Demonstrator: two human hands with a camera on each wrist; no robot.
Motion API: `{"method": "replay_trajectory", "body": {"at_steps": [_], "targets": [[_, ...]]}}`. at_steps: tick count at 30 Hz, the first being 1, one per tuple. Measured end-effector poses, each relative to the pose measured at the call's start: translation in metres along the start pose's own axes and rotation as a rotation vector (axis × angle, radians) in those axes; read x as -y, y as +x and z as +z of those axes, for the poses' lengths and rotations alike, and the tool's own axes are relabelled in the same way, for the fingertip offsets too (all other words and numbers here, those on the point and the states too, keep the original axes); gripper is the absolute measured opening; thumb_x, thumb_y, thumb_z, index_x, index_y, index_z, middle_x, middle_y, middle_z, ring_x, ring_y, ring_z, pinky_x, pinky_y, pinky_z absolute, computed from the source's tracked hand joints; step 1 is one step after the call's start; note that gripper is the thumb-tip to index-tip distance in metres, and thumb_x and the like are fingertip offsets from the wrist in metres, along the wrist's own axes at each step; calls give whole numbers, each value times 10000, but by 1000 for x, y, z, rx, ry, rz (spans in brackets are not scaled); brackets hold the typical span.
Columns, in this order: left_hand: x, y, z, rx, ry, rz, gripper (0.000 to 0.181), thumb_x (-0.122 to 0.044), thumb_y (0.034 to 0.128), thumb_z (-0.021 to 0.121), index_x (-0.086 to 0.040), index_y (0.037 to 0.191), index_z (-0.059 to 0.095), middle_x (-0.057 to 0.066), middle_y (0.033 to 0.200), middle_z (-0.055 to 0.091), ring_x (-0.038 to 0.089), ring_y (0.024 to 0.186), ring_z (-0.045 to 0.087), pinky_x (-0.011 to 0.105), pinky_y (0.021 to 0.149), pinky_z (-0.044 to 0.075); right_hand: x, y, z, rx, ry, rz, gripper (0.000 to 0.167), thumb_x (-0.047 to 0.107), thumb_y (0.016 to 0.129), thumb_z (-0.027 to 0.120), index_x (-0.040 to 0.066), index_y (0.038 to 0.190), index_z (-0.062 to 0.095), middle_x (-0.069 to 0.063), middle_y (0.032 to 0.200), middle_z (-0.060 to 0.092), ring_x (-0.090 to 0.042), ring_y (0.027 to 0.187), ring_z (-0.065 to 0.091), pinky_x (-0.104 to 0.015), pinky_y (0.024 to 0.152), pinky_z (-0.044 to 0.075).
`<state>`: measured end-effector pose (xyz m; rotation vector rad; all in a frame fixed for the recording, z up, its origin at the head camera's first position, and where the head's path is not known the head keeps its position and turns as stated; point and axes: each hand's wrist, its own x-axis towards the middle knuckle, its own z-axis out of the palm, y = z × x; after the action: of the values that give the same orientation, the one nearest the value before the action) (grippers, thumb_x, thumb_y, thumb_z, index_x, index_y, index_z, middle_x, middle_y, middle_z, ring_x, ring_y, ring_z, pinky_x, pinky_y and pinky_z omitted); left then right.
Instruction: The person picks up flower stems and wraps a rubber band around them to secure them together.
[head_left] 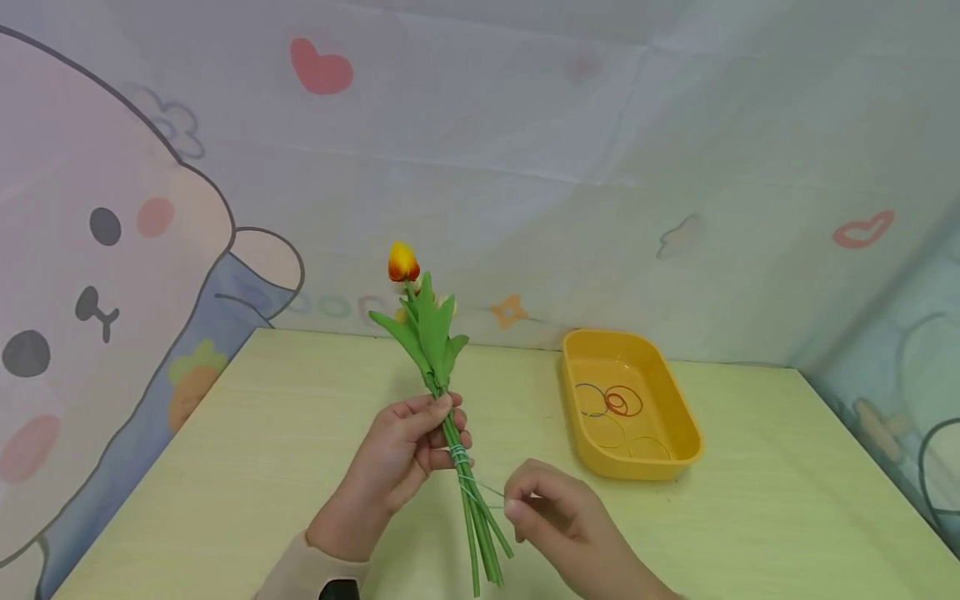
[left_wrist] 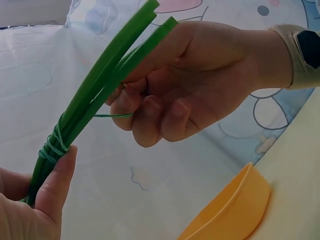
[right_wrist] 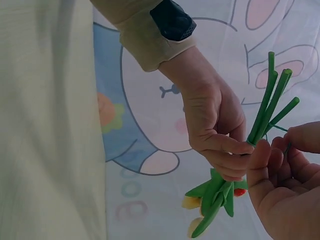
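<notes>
My left hand [head_left: 401, 446] grips a bunch of artificial tulips [head_left: 427, 333] by their green stems, blooms pointing up and away. A thin green rubber band [head_left: 459, 455] is wound several times around the stems just below the fingers. A loop of it stretches to the right, where my right hand [head_left: 558, 521] pinches it between thumb and index finger. In the left wrist view, the wound coils [left_wrist: 55, 145] sit beside the left thumb [left_wrist: 59, 180]. The right wrist view shows the right fingers [right_wrist: 260, 165] close to the stems [right_wrist: 270, 107], partly hiding the band.
On the table [head_left: 300, 400], right of the hands, stands a yellow plastic tray [head_left: 645, 468] with several loose rubber bands inside, among them a red band [head_left: 624, 388]. A printed cloth backdrop [head_left: 487, 167] hangs behind the table.
</notes>
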<state>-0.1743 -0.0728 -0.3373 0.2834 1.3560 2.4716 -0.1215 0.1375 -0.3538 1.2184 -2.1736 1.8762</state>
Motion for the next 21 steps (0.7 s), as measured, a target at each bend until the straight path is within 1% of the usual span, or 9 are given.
{"method": "replay_trajectory", "body": {"at_steps": [2,5,7,10,13,16,17,19,21], "targets": [[1,-1,2,12,38,6,156,-102,1026,463,-45,945,584,2,758,638,95,671,672,278,666,608,0,0,0,-10,15,18,144,-67,973,481,52,993,559,-97,856,519,-179,768,538,-249,665,535],[3,-3,5,34,98,16,121,-106,1011,498,-37,960,584,-4,759,648,105,680,689,271,659,606,-3,0,2,-32,20,13,120,-68,973,481,25,991,555,-117,859,521,-184,773,543,-256,691,548],[4,-3,6,50,137,22,111,-104,1001,516,-20,976,584,-7,760,652,111,684,695,266,654,605,-5,-1,3,-61,24,21,100,-61,971,489,13,986,555,-120,863,524,-181,777,551,-258,703,555],[7,-4,7,66,187,24,120,-103,988,539,9,999,581,-12,751,655,118,680,697,270,649,605,-8,-1,4,-108,14,7,88,-69,961,501,-1,978,553,-125,860,528,-182,766,564,-263,697,558],[11,-4,9,96,235,22,208,-103,979,552,95,1042,566,-13,745,652,110,666,690,261,627,600,-11,-1,5,-145,0,-11,94,-82,951,508,-2,971,554,-126,841,530,-191,741,574,-267,684,553],[14,-5,11,139,274,19,287,-102,976,553,170,1067,538,-13,745,646,98,660,681,253,618,596,-12,-1,6,-171,-9,-1,66,-64,951,519,-8,960,554,-126,834,537,-185,727,581,-262,679,547],[14,-6,12,155,281,19,306,-101,975,553,191,1065,530,-12,745,644,92,657,679,250,617,595,-12,-1,6,-179,-13,4,55,-58,952,521,-13,957,553,-129,834,541,-182,720,584,-262,678,550],[16,-6,13,184,288,16,303,-102,974,556,195,1034,540,-16,744,645,89,656,681,253,622,596,-13,0,5,-201,-16,21,25,-25,959,529,-31,951,551,-117,844,548,-174,714,588,-260,677,557],[17,-7,14,221,290,14,322,-107,972,563,213,995,539,-21,745,649,91,663,686,258,624,598,-12,0,3,-235,-26,40,58,3,961,539,-50,942,552,-85,850,556,-163,706,589,-257,670,560]]}}
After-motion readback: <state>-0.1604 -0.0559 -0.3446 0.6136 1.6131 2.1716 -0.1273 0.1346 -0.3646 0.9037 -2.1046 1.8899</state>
